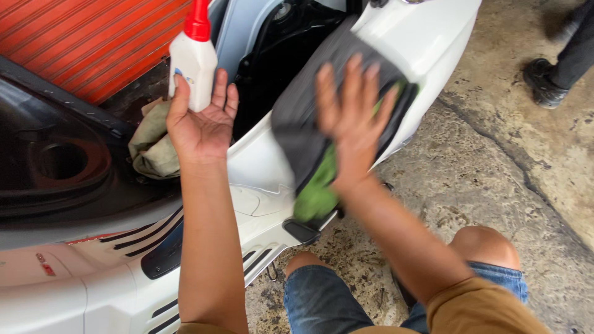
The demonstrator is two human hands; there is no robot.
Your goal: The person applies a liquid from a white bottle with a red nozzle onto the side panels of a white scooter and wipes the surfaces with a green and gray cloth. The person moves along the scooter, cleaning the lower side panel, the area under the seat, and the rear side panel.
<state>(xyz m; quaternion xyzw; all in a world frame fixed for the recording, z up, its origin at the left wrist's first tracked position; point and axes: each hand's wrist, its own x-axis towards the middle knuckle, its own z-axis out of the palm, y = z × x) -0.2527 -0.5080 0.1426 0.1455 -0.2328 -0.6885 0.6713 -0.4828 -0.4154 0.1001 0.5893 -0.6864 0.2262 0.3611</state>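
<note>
Two hands are busy on a white scooter (427, 37). The right hand (349, 124) is spread wide and flat, pressing a green cloth (317, 188) against the dark grey panel (303, 130) on the scooter's side. The hand looks blurry, so it is probably moving. The left hand (201, 120) is up beside it with the fingers open, and a white bottle with a red cap (193, 52) leans on the fingers. It is hard to see if the thumb really holds the bottle.

The bottle could slip and fall, because the hand around it looks so loose. The cloth might slide off too, since only a flat palm keeps it there.

A crumpled beige rag (151, 145) lies near the left hand. Someone else's black shoe (544, 83) stands on the rough concrete floor (495, 179).
</note>
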